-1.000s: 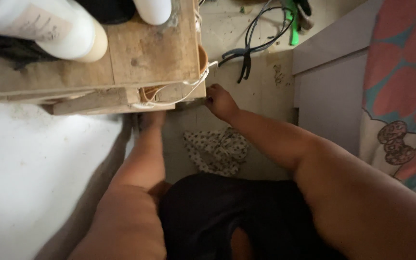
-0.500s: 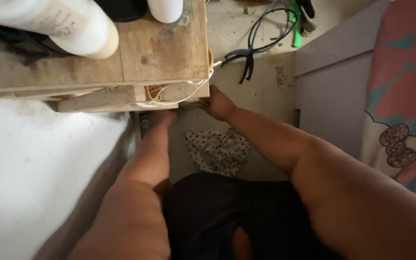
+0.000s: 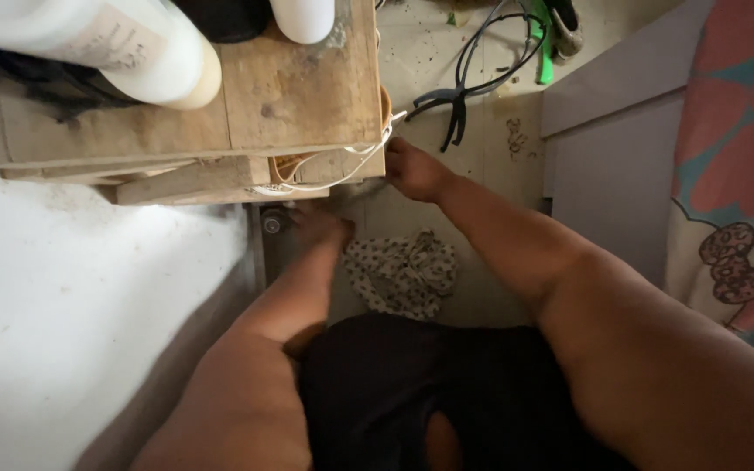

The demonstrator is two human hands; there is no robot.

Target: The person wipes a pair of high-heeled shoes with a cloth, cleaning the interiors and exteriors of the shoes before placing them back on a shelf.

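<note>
A rough wooden shelf fills the upper left, and a white cord loops off its near edge. My right hand is at the shelf's lower right corner, next to the cord, its fingertips hidden under the wood. My left hand reaches below the shelf beside a small round metal part, and its fingers are in shadow. A crumpled spotted cloth lies on the floor between my forearms.
Big white bottles stand on the shelf. Black cables and a green object lie on the dirty floor beyond. A bed with a patterned sheet closes the right side, and a white wall the left.
My left hand has slid a little right and shows more from under the shelf. My right hand stays at the shelf corner.
</note>
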